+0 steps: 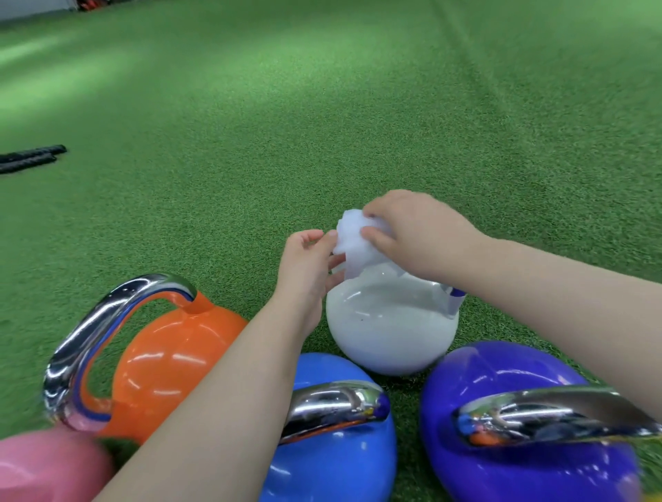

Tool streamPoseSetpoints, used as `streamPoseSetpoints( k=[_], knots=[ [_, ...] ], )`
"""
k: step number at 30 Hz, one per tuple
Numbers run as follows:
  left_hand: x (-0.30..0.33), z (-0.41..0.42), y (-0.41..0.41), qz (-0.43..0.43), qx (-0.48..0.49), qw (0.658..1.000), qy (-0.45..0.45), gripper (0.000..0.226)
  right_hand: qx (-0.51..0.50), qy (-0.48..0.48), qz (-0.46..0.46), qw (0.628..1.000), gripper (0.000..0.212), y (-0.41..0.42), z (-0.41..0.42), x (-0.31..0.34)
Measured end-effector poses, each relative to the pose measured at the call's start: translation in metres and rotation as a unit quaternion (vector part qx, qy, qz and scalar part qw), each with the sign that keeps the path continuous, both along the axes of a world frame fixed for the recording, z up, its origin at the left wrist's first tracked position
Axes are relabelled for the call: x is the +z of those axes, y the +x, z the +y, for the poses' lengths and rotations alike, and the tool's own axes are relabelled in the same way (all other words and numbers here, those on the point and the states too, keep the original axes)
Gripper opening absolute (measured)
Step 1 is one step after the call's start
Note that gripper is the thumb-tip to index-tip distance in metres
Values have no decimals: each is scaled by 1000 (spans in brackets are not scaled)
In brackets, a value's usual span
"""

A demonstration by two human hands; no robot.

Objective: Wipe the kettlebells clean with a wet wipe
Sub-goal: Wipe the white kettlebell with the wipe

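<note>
A white kettlebell [388,329] stands on the green turf in front of me. Over its handle, which is hidden, lies a bunched white wet wipe [354,240]. My right hand [415,233] grips the wipe from above and the right. My left hand [308,265] pinches the wipe's left edge with thumb and fingertips. Nearer to me stand an orange kettlebell [172,365] with a chrome handle, a blue kettlebell [333,462], a purple kettlebell [519,465] and, at the bottom left corner, a pink kettlebell [46,469].
Green artificial turf [322,107] stretches far ahead. Two black rope ends [32,157] lie on the turf at the left edge. A pale floor strip with red items [89,4] shows at the far top left.
</note>
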State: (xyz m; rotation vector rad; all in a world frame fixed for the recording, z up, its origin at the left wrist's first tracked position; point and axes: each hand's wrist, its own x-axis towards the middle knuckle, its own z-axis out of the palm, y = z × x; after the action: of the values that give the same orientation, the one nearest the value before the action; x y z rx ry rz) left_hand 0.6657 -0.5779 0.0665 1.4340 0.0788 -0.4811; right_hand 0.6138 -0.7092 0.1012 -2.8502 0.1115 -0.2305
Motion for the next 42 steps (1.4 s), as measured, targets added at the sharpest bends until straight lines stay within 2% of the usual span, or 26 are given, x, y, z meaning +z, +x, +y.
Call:
streamPoseSetpoints(
  k=[2, 4, 8, 10, 12, 14, 17, 20, 22, 24, 27, 28, 30, 34, 35, 37, 38, 40, 42],
  knots=[
    [3, 2, -1, -8, -3, 1000, 7, 19, 6, -21, 26, 999, 33, 8, 5, 2],
    [7, 5, -3, -15, -8, 1000, 2, 27, 10, 0, 7, 1000, 29, 12, 5, 3],
    [15, 3, -8, -8, -38, 998, -47, 22, -54, 136, -8, 989, 28, 18, -9, 0],
    [15, 1, -10, -11, -44, 997, -63, 13, -98, 202, 61, 973, 34, 23, -18, 1],
    [12, 1, -11, -51, -64, 996, -43, 9, -113, 242, 178, 947, 49, 26, -28, 2],
    [10, 2, -11, -89, -91, 991, -36, 29, -109, 278, 214, 930, 47, 24, -32, 5],
    [9, 2, -12, -117, -103, 986, -58, 58, -78, 362, 88, 925, 16, 19, -30, 6],
    [9, 2, -14, -139, -106, 980, -95, 62, -42, 408, -21, 912, 17, 10, -28, 11],
    [10, 2, -14, -142, -116, 979, -91, 66, -25, 432, -57, 900, 17, 4, -27, 17],
    [13, 4, -16, -141, -133, 977, -82, 57, -5, 476, -79, 876, 18, -1, -25, 23],
    [13, 6, -17, -126, -164, 975, -82, 18, 30, 541, -88, 836, 18, -8, -23, 32],
    [14, 5, -18, -117, -162, 975, -97, 14, 36, 548, -86, 831, 18, -9, -22, 33],
    [18, 5, -20, -86, -143, 977, -131, 22, 31, 542, -91, 835, 18, -10, -21, 33],
    [24, 3, -21, -1, -104, 982, -160, 15, -27, 489, -128, 862, 21, -6, -23, 25],
    [20, 2, -20, -6, -115, 986, -120, 14, -50, 447, -128, 884, 19, -4, -26, 21],
    [12, 2, -18, -27, -149, 988, 2, 9, -102, 300, -88, 944, 11, -1, -30, 12],
    [7, 3, -17, -25, -160, 985, 55, 12, -132, 220, -58, 965, 21, -1, -32, 7],
    [0, 4, -15, -12, -170, 977, 125, 16, -153, 117, -60, 979, 35, -5, -27, 3],
    [-3, 6, -11, -12, -159, 973, 165, 18, -112, 55, -87, 988, 25, -9, -15, 3]
  ],
)
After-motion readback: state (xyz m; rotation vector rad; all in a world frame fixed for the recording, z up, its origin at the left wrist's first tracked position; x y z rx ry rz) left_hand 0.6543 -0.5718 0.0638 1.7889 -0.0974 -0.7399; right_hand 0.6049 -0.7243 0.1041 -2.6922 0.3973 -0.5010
